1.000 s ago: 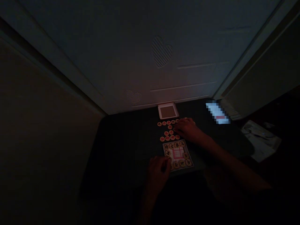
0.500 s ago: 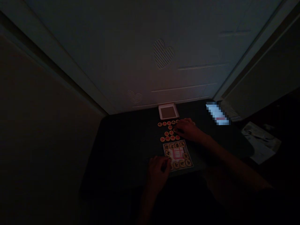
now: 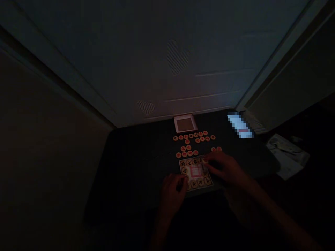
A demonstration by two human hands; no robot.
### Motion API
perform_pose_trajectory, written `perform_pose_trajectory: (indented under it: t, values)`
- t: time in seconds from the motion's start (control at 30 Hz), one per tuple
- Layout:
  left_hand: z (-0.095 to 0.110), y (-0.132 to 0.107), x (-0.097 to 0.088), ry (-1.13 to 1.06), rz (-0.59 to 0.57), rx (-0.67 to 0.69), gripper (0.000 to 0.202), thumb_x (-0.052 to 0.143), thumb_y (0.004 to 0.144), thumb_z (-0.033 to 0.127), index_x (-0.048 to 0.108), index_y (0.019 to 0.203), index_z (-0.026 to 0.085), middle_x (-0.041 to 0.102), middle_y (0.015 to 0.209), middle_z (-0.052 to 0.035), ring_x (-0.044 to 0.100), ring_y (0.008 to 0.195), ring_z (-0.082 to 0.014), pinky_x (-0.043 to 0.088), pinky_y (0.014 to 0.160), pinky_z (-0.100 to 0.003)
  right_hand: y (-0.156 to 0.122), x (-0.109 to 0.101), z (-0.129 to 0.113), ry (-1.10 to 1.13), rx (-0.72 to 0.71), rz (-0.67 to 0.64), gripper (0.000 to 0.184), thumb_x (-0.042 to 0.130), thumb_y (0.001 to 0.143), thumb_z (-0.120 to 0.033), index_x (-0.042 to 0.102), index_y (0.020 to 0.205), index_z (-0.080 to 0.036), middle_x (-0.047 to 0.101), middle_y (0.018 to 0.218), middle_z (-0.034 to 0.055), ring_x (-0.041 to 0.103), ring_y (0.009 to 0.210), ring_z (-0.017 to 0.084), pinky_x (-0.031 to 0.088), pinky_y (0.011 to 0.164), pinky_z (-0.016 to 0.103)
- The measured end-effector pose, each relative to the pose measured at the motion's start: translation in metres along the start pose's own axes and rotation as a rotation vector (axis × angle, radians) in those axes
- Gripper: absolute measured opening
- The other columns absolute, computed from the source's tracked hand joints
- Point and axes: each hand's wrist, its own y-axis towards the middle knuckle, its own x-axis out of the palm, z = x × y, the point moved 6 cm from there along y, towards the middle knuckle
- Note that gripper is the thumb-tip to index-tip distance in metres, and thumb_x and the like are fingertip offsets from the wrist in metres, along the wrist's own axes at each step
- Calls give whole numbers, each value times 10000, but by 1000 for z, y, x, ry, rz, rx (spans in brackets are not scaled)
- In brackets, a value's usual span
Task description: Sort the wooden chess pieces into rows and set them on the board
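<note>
A square box (image 3: 210, 174) of Chinese chess pieces lies near the table's front edge, with black-lettered pieces (image 3: 200, 182) set round a white and pink sheet (image 3: 195, 170). My left hand (image 3: 173, 190) is at the box's left side, thumb and fingers pinched together over its edge; what they hold is hidden. Over the upper right corner of the box, my right hand (image 3: 222, 166) pinches a Chinese chess piece (image 3: 205, 160) between thumb and fingers. Beyond the box, several mostly red-lettered pieces (image 3: 190, 153) lie in loose rows on the table.
The white-rimmed box lid (image 3: 176, 125) lies at the back of the dark table (image 3: 136, 157), against a pale panel with heart patterns (image 3: 178, 57). A lit, blurred-out phone-like object (image 3: 240, 124) rests at the back right. Papers (image 3: 288, 157) lie beyond the right edge.
My right hand has come back from the rows of pieces to the box's upper right corner, now with a piece in its fingers. My left hand stays at the box's left side.
</note>
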Motion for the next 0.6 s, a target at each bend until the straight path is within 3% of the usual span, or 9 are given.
perform_pose_trajectory:
  t: [0.17,0.27,0.43,0.6]
  values:
    - [2,1,-1,15,12,-2,109,594,955,279,694,924,247,700,766,-4,641,739,-203,476,781,-368,-9,37,-16,-100,-74,-130,258,642,942,-282,660,1198,-265,725,1117,65,662,1034,230,507,936,419]
    - [3,1,0,12,3,-2,108,589,962,272,690,942,240,689,759,0,630,727,-196,470,769,-362,-4,49,-18,-151,-105,-139,235,632,955,-289,662,1186,-259,708,1151,73,641,1068,243,478,941,426]
    - [3,0,-2,8,17,-2,103,590,958,259,690,949,237,690,765,3,632,732,-192,474,806,-366,-1,47,-21,-180,-144,-118,194,623,956,-259,666,1144,-241,717,1110,71,632,1050,241,460,906,390]
    - [4,0,-2,14,18,0,102,596,956,263,695,948,238,691,763,5,635,729,-190,470,822,-371,-3,38,-18,-234,-78,-121,125,627,952,-264,676,1059,-221,722,1015,65,625,944,235,443,852,373]
